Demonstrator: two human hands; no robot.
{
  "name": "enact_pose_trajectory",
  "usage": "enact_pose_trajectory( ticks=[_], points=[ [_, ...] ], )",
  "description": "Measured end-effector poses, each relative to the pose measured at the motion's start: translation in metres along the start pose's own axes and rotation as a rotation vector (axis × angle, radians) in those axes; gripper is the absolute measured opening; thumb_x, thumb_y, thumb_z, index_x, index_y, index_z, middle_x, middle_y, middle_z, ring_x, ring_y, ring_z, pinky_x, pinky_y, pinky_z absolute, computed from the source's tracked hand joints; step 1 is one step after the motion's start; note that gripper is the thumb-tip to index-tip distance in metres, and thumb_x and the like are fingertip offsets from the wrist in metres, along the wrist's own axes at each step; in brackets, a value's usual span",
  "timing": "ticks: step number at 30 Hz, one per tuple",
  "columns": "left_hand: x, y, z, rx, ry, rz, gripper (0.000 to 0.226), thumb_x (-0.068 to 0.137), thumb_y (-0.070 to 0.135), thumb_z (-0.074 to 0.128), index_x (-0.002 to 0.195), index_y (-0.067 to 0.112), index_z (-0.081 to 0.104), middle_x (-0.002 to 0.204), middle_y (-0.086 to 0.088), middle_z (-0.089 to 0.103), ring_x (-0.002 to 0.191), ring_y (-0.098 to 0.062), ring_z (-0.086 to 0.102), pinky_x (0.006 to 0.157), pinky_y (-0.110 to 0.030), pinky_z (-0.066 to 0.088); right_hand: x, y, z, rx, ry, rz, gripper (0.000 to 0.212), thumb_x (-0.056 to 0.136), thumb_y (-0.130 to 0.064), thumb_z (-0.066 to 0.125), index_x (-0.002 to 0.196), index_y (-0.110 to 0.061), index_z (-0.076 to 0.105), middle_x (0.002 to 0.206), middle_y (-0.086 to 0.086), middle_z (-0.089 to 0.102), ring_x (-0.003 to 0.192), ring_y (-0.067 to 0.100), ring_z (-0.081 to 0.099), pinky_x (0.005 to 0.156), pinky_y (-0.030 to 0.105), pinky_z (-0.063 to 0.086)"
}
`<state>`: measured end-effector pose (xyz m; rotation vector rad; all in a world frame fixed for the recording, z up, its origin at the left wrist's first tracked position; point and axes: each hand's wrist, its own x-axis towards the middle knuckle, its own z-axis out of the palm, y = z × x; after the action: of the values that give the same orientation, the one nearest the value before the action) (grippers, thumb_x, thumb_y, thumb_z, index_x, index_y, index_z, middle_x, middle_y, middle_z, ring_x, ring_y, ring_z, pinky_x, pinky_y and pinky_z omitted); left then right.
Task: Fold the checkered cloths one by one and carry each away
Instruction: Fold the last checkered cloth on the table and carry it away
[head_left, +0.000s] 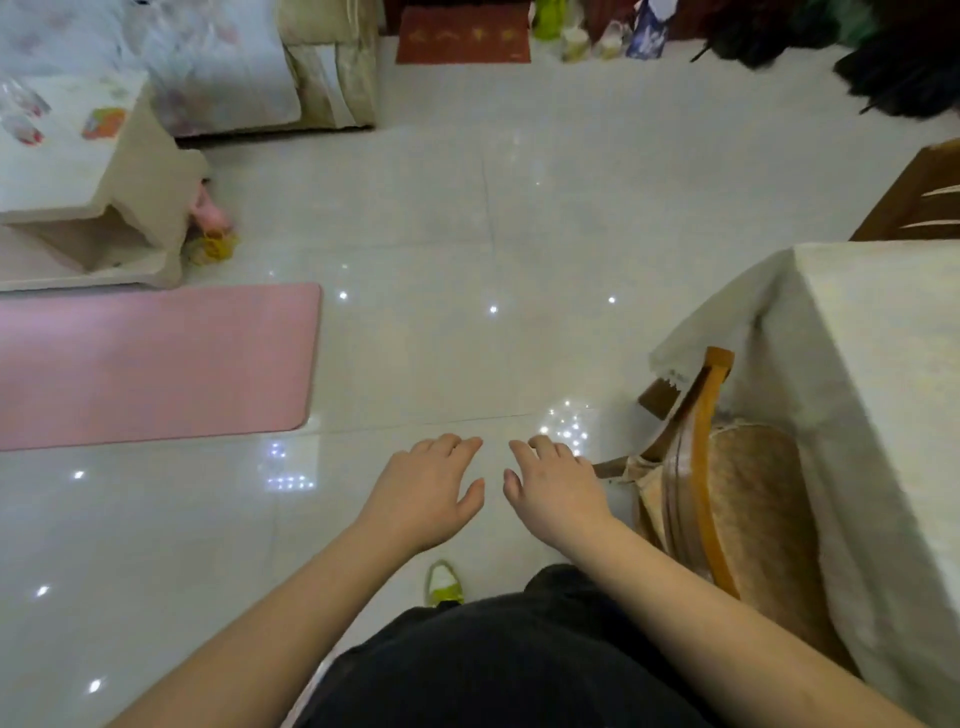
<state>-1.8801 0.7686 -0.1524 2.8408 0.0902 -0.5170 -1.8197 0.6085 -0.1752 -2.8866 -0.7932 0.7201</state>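
My left hand (423, 491) and right hand (553, 488) hang side by side in front of me, palms down, close together but not touching. The fingers of both are loosely spread and slightly curled, and neither holds anything. Both forearms are bare. Below them I see my dark clothes (498, 660) and, just past them, the tip of a yellow-green slipper (443, 582) on the floor (467, 234), which is pale, glossy tile with small bright glints of light.

Just beside my right hand stands a wooden chair (706, 467) with a woven seat cushion, pushed in under a tabletop (883, 374) covered by a pale cloth that hangs down over the edge. A second wooden chair (919, 197) shows at the far right edge.

To my left a pink mat (150, 364) lies flat on the floor. Beyond it is a low white stand (88, 208) with small toys (210, 228) at its foot, and further back a bed (218, 67) with a light floral cover. Far ahead lies a red doormat (462, 34), with a few bottles and cups (576, 36) near it and a dark heap (831, 41) at the top right.

I cannot see any checkered cloth from here, so I cannot tell where the cloths are.
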Motion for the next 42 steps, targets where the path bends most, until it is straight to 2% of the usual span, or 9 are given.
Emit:
enact_pose_trajectory(
  ticks=[5, 10, 18, 23, 28, 34, 38, 42],
  points=[
    [0.069, -0.017, -0.038, 0.04, 0.003, 0.107, 0.057, 0.097, 0.049, 0.034, 0.148, 0.027, 0.03, 0.149, 0.004, 0.04, 0.133, -0.018, 0.04, 0.101, -0.037, 0.039, 0.046, 0.01, -0.033, 0.068, 0.051, 0.11, 0.051, 0.101, -0.042, 0.029, 0.148, -0.022, 0.033, 0.149, 0.004, 0.04, 0.13, 0.025, 0.043, 0.103, 0.04, 0.037],
    [0.157, -0.008, -0.066, 0.084, -0.092, 0.253, 0.06, 0.096, 0.052, 0.036, 0.15, 0.028, 0.026, 0.153, 0.003, 0.034, 0.137, -0.019, 0.036, 0.104, -0.039, 0.038, 0.097, 0.041, -0.056, 0.064, 0.081, 0.168, 0.05, 0.101, -0.042, 0.029, 0.146, -0.02, 0.035, 0.145, 0.005, 0.044, 0.128, 0.025, 0.045, 0.102, 0.04, 0.038],
    [0.297, 0.02, -0.108, 0.106, -0.197, 0.348, 0.059, 0.096, 0.053, 0.037, 0.149, 0.03, 0.027, 0.153, 0.004, 0.034, 0.137, -0.018, 0.036, 0.107, -0.041, 0.038, 0.184, 0.122, -0.115, 0.178, 0.109, 0.277, 0.054, 0.101, -0.042, 0.03, 0.151, -0.022, 0.027, 0.149, 0.003, 0.04, 0.131, 0.023, 0.042, 0.103, 0.039, 0.036],
    [0.371, 0.047, -0.136, 0.122, -0.162, 0.379, 0.058, 0.098, 0.048, 0.036, 0.15, 0.026, 0.027, 0.154, 0.002, 0.034, 0.137, -0.018, 0.035, 0.107, -0.037, 0.037, 0.22, 0.17, -0.152, 0.152, 0.126, 0.339, 0.049, 0.1, -0.039, 0.034, 0.144, -0.019, 0.04, 0.141, 0.006, 0.049, 0.124, 0.027, 0.049, 0.097, 0.04, 0.039],
    [0.444, 0.071, -0.162, 0.17, -0.148, 0.462, 0.057, 0.099, 0.046, 0.035, 0.151, 0.025, 0.026, 0.154, 0.002, 0.033, 0.137, -0.018, 0.036, 0.106, -0.036, 0.038, 0.265, 0.213, -0.191, 0.189, 0.177, 0.425, 0.049, 0.1, -0.039, 0.032, 0.145, -0.02, 0.037, 0.142, 0.004, 0.047, 0.125, 0.026, 0.047, 0.098, 0.04, 0.038],
    [0.549, 0.084, -0.195, 0.273, -0.065, 0.504, 0.058, 0.097, 0.051, 0.033, 0.149, 0.025, 0.031, 0.15, 0.002, 0.039, 0.134, -0.019, 0.04, 0.099, -0.037, 0.039, 0.338, 0.254, -0.231, 0.185, 0.243, 0.516, 0.056, 0.095, -0.042, 0.023, 0.138, -0.017, 0.049, 0.133, 0.008, 0.056, 0.117, 0.03, 0.054, 0.095, 0.041, 0.042],
    [0.615, 0.086, -0.227, 0.365, 0.012, 0.528, 0.069, 0.086, 0.057, 0.016, 0.142, 0.026, 0.042, 0.14, 0.002, 0.051, 0.126, -0.02, 0.049, 0.1, -0.044, 0.036, 0.39, 0.273, -0.267, 0.119, 0.227, 0.542, 0.049, 0.101, -0.04, 0.032, 0.144, -0.018, 0.04, 0.141, 0.007, 0.049, 0.125, 0.028, 0.049, 0.103, 0.042, 0.038],
    [0.676, 0.091, -0.254, 0.335, 0.008, 0.648, 0.06, 0.091, 0.053, 0.03, 0.142, 0.024, 0.044, 0.141, -0.002, 0.052, 0.126, -0.022, 0.051, 0.098, -0.042, 0.043, 0.434, 0.295, -0.304, 0.135, 0.223, 0.612, 0.051, 0.102, -0.042, 0.027, 0.148, -0.021, 0.033, 0.146, 0.005, 0.044, 0.129, 0.025, 0.045, 0.104, 0.039, 0.036]
  ],
)
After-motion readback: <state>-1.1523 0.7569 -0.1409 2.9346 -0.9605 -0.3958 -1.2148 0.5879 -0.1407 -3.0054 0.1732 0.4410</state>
